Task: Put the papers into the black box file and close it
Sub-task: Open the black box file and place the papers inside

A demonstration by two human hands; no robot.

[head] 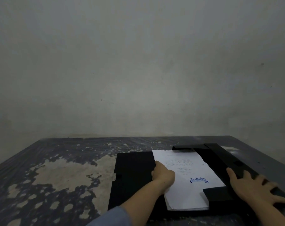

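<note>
Your left hand (163, 174) grips the left edge of the papers (187, 178), lying askew in the open black box file (133, 170) near the table's (57, 168) right edge, while your right hand (252, 186) presses flat, fingers spread, on its flap, so closing now could crease the overhanging near corner.

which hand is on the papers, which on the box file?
The left hand grips the left edge of the papers. The right hand lies flat on the box file's right flap, off the papers.

bare worn table (57, 168) left of open black box file (132, 173)
</note>
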